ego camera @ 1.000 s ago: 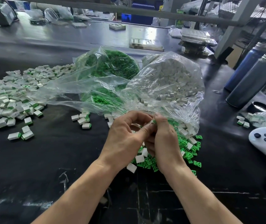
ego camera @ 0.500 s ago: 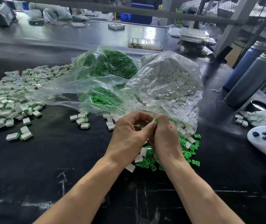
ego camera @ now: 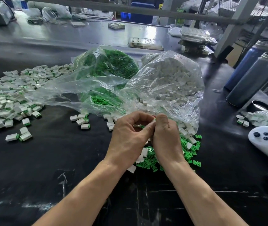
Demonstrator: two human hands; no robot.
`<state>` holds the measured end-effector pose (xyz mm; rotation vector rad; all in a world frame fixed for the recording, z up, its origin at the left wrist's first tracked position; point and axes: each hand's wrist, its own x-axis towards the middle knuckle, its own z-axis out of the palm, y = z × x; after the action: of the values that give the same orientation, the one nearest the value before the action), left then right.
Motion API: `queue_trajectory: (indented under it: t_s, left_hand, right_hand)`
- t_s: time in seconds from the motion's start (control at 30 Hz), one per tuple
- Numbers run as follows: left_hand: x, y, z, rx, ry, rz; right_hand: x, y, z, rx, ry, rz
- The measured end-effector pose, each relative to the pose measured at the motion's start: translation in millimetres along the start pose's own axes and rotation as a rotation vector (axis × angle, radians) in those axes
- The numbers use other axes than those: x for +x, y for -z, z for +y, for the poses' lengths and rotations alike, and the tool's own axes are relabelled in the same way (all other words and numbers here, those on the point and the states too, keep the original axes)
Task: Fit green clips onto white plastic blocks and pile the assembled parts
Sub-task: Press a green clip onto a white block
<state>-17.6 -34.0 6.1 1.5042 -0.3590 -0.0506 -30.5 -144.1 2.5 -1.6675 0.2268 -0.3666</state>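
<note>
The small white rectangular plastic block [ego camera: 154,119] sits pinched between the fingertips of both hands, only a corner of it showing above the thumbs; whether a green clip is already seated on it is hidden by the fingers. The left hand [ego camera: 128,137] curls its thumb and forefinger round the piece from one side, and the right hand [ego camera: 166,137] closes on it from the other, the two hands touching over the black work mat [ego camera: 51,168].

Judging by its look, the block is light, hard and smooth-faced, so it should not crush but could slip or flip out of a loose pinch. The flat side faces seem the safest place to hold, leaving the end free for the clip.

Directly beneath the hands lies a loose scatter of bright green moulded plastic clips [ego camera: 192,149] mixed with spare white blocks [ego camera: 144,151]. These clips look thin and springy, likely to skitter if pressed off-centre.

Just beyond the hands, a clear plastic bag of white blocks [ego camera: 172,79] spills open, with a clear bag of green clips [ego camera: 107,62] beside it. Well off to the left spreads the pile of assembled white-and-green parts [ego camera: 7,98], with a few stragglers [ego camera: 81,120] lying between pile and hands.
</note>
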Motion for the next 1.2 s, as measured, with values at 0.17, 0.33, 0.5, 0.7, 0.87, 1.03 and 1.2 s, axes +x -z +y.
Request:
queue_trajectory:
  t_s: [0.17,0.33,0.5,0.7,0.87,1.03,1.2]
  left_hand:
    - [-1,0,2,0.004,0.02,0.007]
    - [1,9,3,0.068,0.023,0.025]
    - [8,34,3,0.303,0.036,0.047]
    - [22,92,1,0.773,0.129,0.309]
    - [26,116,2,0.991,0.226,0.441]
    - [28,125,4,1.148,0.301,0.485]
    - [28,118,6,1.195,0.266,0.466]
  right_hand:
    - [-1,0,3,0.027,-0.033,-0.001]
    - [-1,11,1,-0.041,-0.016,0.009]
    - [3,27,1,-0.154,0.064,0.029]
    - [4,33,0,-0.32,0.073,-0.017]
    - [4,34,1,-0.433,0.039,-0.04]
    - [7,42,2,-0.52,0.006,-0.043]
    - [9,51,1,-0.584,-0.041,-0.117]
